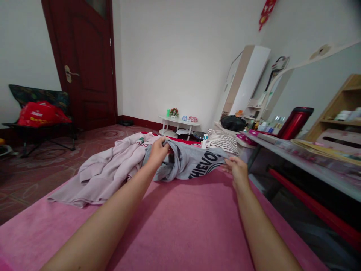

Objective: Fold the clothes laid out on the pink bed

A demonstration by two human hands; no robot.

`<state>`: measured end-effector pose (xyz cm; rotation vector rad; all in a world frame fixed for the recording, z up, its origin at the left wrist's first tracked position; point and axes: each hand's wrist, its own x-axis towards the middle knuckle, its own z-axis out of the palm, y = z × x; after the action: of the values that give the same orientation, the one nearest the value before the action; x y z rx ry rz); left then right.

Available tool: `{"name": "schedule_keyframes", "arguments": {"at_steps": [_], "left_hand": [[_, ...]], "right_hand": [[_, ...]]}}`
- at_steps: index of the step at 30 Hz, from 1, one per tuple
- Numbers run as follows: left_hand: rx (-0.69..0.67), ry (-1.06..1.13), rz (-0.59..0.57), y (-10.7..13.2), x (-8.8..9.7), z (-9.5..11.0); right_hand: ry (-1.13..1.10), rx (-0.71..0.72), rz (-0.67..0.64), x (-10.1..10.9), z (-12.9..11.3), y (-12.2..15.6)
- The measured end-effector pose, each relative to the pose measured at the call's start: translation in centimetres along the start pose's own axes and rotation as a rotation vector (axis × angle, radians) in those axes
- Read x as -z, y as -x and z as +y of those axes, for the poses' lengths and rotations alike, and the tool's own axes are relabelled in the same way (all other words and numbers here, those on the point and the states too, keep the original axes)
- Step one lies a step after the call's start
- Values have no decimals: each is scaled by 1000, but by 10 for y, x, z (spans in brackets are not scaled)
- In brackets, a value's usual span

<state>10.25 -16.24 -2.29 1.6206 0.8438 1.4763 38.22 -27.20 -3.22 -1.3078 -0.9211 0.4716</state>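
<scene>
Bedcover (180, 226): under our arms
Left hand (158, 150): fingers clutch grey shirt (194, 162)
Right hand (238, 170): pinches its hem
Red flask (296, 122): capped

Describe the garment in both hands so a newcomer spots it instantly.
On the pink bed cover lie two garments. The grey top, held by the left hand and right hand, lies rightmost; only it bears bold black lettering, unlike the pale pink sweatshirt.

I count two garments on one pink blanket (180, 214): one grey printed top (194, 162), one pale lilac sweatshirt (104, 175). Two hands, left hand (158, 151) and right hand (238, 170). One red flask (295, 122), one door (84, 64), one chair (53, 97).
</scene>
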Motion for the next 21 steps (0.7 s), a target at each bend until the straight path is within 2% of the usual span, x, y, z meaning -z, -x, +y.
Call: {"name": "schedule_keyframes", "arguments": {"at_steps": [2,3,5,8,9,10,11,12,14,15,16,18,21], "left_hand": [[-28,126,137,-9,11,4],[-40,171,189,-11,14,7],[-55,284,248,-12,18,16],[-20,567,230,-9,17,33],[4,656,199,-7,15,39],[26,717,157,-3,13,46],[34,740,107,0,11,52],[30,746,48,5,8,59],[16,754,-85,14,1,72],[19,765,-154,19,-3,78],[32,783,-224,24,-6,83],[73,821,-359,32,-13,91],[86,810,-489,41,-21,94]], "right_hand": [[-75,20,-97,-8,-27,11],[-117,21,-204,-12,-41,19],[-171,-7,-512,-17,-68,39],[-157,-81,-1042,-19,-98,70],[-146,-80,-1164,-19,-105,77],[-136,-54,-1218,-20,-108,82],[-123,-5,-1191,-22,-110,83],[-103,57,-1093,-26,-109,82],[-45,168,-810,-36,-100,76],[-11,195,-707,-43,-93,72],[18,205,-659,-50,-84,69],[40,198,-698,-65,-63,69],[60,152,-942,-88,-33,85]]}}
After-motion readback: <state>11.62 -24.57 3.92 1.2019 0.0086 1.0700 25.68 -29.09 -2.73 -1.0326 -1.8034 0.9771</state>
